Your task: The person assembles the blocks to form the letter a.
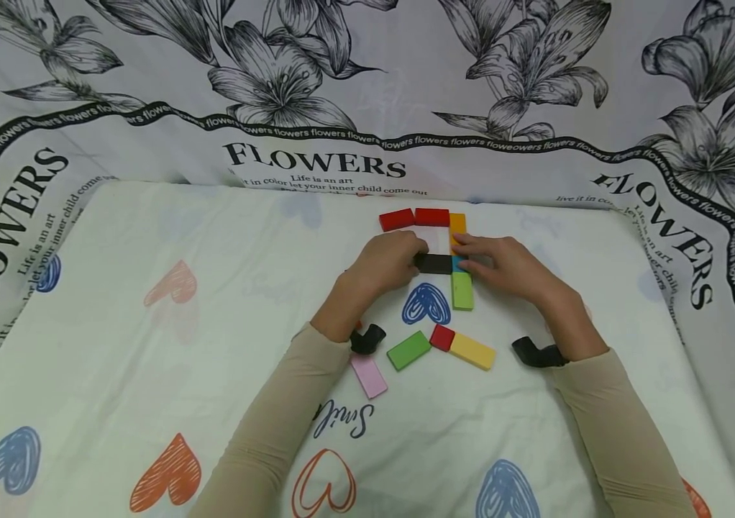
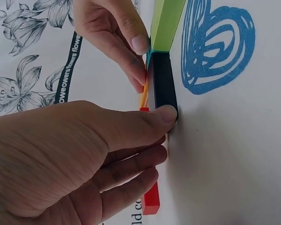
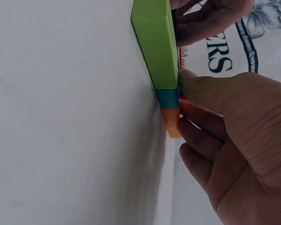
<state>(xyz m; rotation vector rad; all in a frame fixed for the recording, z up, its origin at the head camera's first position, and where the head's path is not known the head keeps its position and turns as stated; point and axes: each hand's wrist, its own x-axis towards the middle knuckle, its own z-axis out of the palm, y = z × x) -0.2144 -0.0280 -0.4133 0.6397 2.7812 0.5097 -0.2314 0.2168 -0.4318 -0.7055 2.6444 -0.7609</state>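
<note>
In the head view my left hand pinches the left end of a black block, thumb on its near side. The black block's other end meets a small blue block. My right hand touches the blue block and an orange-yellow block with thumb and fingertips, fingers mostly straight. A light green block continues the column below the blue one. Two red blocks run left from the column's top. In the right wrist view the thumb rests beside the teal-looking block.
Nearer the body lie a green block, a small red block, a yellow block and a pink block. Black straps show at both wrists. The white cloth has printed hearts; a floral sheet stands behind.
</note>
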